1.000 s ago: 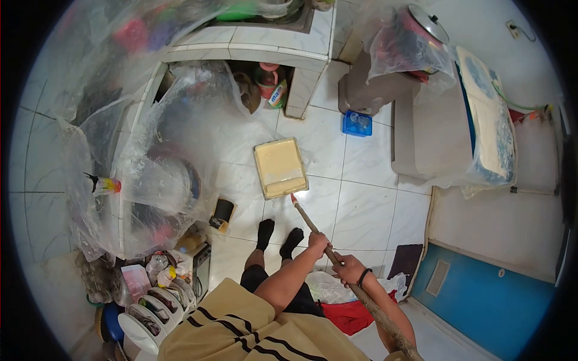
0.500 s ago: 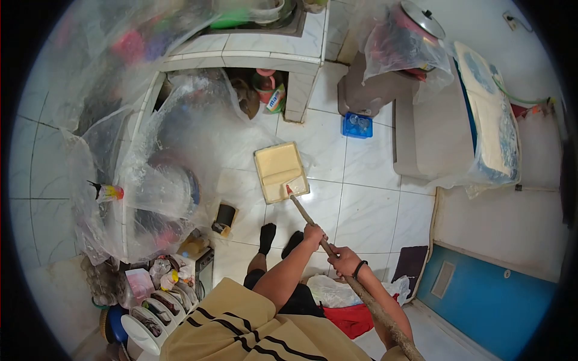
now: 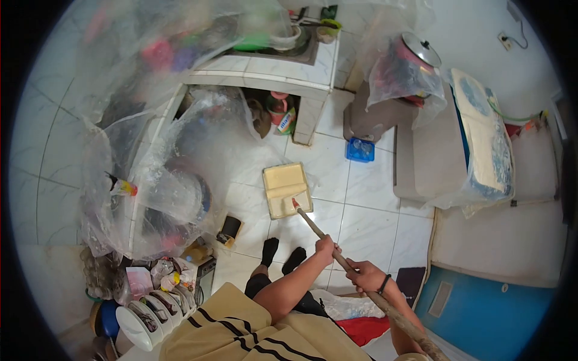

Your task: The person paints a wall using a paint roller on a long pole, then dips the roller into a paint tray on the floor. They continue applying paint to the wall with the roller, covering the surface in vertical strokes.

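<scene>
A long wooden pole [image 3: 343,262] runs slantwise up from the lower right, and both of my hands are wrapped round it. My left hand [image 3: 326,248] grips it nearer the far end. Closer to my body, my right hand [image 3: 366,277], with a dark band at the wrist, holds it too. The pole's red-tipped end reaches into a paint tray [image 3: 271,174] of cream paint on the floor. What is fixed to that end is coated in the same cream and hard to make out.
Clear plastic sheeting [image 3: 180,156] drapes the tiled counter [image 3: 259,78] at left. A black-and-cream can [image 3: 229,230] stands left of the tray. Beyond it sits a blue basket [image 3: 360,150]. A large plastic-covered appliance [image 3: 430,153] stands at right, and a white rack [image 3: 141,328] at lower left.
The whole view has shifted, so the floor items sit lower in the picture. Both hands still grip the pole, and its tip stays in the tray at nearly the same spot.
</scene>
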`<action>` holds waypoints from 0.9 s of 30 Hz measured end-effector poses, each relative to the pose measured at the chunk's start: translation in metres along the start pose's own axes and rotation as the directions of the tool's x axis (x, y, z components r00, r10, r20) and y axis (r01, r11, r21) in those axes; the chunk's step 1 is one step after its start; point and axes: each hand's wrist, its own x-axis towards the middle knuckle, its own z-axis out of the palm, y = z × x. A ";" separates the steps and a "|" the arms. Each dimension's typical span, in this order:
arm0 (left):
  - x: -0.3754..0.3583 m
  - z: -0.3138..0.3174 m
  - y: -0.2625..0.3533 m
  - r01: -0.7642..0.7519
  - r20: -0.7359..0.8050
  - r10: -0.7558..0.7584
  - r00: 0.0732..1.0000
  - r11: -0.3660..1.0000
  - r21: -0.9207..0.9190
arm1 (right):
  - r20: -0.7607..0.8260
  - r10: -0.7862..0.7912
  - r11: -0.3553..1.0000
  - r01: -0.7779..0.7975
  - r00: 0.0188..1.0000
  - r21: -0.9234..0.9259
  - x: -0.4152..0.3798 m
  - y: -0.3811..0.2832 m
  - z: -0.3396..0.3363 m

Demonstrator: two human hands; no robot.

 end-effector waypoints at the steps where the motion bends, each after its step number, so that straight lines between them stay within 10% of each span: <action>1: -0.007 0.005 0.002 -0.005 -0.003 0.005 1.000 1.000 -0.013 | -0.002 -0.004 0.999 0.004 1.000 -0.033 -0.012 -0.006 -0.001; 14: -0.156 0.030 0.048 -0.266 0.219 0.306 0.926 0.944 -0.194 | 0.118 -0.109 0.979 0.086 0.987 0.184 -0.140 -0.062 -0.019; 27: -0.241 -0.023 0.120 -0.868 -0.040 0.868 0.494 0.496 0.026 | 0.464 -0.435 0.893 0.307 0.771 0.329 -0.105 -0.094 -0.021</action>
